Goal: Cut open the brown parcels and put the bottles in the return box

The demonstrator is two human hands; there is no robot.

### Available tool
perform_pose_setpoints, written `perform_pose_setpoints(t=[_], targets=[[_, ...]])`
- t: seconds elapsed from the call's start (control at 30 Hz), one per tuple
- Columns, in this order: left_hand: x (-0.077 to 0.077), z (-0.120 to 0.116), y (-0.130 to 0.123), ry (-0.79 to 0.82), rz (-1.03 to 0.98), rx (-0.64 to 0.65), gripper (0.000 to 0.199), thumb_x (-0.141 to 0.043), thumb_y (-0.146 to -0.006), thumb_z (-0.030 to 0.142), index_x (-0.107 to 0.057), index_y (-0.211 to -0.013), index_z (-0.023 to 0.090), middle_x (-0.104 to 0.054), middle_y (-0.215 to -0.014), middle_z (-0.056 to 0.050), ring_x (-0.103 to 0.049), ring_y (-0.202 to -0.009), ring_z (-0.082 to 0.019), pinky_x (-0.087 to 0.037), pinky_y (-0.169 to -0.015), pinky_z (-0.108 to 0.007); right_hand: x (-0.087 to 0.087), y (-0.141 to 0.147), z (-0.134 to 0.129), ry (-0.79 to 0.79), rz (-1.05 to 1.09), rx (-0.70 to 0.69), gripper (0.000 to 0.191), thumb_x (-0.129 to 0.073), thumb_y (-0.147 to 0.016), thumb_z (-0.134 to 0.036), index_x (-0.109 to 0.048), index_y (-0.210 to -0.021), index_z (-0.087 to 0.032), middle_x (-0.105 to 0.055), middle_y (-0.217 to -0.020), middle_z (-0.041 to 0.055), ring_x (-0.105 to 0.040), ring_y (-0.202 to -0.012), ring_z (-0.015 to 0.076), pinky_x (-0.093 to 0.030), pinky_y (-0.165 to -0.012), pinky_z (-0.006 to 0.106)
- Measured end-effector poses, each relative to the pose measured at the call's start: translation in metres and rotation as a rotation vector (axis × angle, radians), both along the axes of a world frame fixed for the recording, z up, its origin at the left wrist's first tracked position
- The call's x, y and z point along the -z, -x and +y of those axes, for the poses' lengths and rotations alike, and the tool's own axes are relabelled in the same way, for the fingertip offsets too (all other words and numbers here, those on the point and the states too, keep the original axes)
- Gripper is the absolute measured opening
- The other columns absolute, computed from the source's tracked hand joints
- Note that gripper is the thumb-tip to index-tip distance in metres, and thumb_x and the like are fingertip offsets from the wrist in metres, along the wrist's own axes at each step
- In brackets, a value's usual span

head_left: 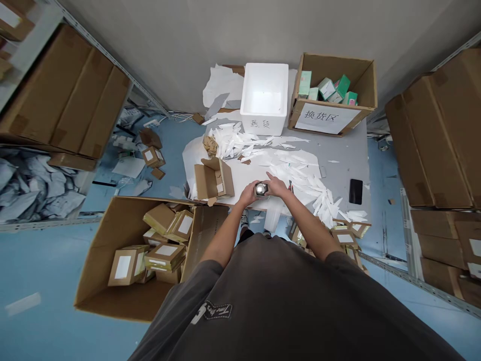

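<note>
Over the front edge of the work table, a small shiny silver-topped object [260,189] sits between my two hands. Its exact kind is too small to make out. My left hand [248,194] is closed around its left side. My right hand [276,186] grips it from the right, with the index finger stretched out past it. An opened small cardboard box [210,183] stands on the table left of my hands, its flaps up. A slim dark tool [290,186], perhaps a cutter, lies just beyond my right hand.
Paper strips [300,175] litter the table [341,150]. At the back stand a white foam bin [263,123] and a carton [334,123] holding green-white boxes. A phone [355,191] lies right. A large carton [97,260] of small parcels stands left; shelves flank both sides.
</note>
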State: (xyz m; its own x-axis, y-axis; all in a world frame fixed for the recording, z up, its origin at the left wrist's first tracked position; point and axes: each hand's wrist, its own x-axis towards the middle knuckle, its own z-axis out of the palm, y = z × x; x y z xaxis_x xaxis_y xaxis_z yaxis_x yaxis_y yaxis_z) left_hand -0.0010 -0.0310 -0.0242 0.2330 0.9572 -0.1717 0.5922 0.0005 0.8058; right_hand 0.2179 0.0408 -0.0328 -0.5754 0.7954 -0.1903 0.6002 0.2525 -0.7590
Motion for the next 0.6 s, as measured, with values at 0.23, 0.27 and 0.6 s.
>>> perform_pose_setpoints(t=[0.23,0.27,0.6], targets=[[0.001,0.010,0.006,0.021,-0.024,0.057,0.089,-0.091,-0.069,0.023,-0.053,-0.150,0.021,-0.063,-0.150,-0.014,-0.063,-0.134,-0.034,-0.053,-0.113,-0.046,-0.026,0.020,0.005,0.027,0.003,-0.101,0.074,-0.097,-0.046,-0.001,-0.080,-0.113,-0.027,-0.056,-0.166,0.0097,-0.059,-0.141,0.0437,-0.054,-0.112,0.053],[0.000,0.013,0.008,0.032,-0.035,0.073,0.086,-0.092,-0.069,0.025,-0.055,-0.147,0.022,-0.065,-0.146,-0.013,-0.065,-0.130,-0.033,-0.055,-0.110,-0.045,-0.036,0.018,0.005,0.035,0.019,-0.097,0.072,-0.096,-0.047,-0.002,-0.080,-0.113,-0.027,-0.056,-0.166,0.0104,-0.059,-0.142,0.0433,-0.053,-0.113,0.053],[-0.022,0.027,0.014,0.076,-0.001,0.110,0.114,-0.103,-0.058,0.045,-0.050,-0.157,0.022,-0.064,-0.152,-0.018,-0.060,-0.142,-0.043,-0.051,-0.116,-0.052,-0.187,-0.010,0.063,0.116,0.361,0.150,0.058,-0.094,-0.067,-0.048,-0.070,-0.112,-0.021,-0.074,-0.110,0.0037,-0.070,-0.099,0.0255,-0.059,-0.089,0.037]])
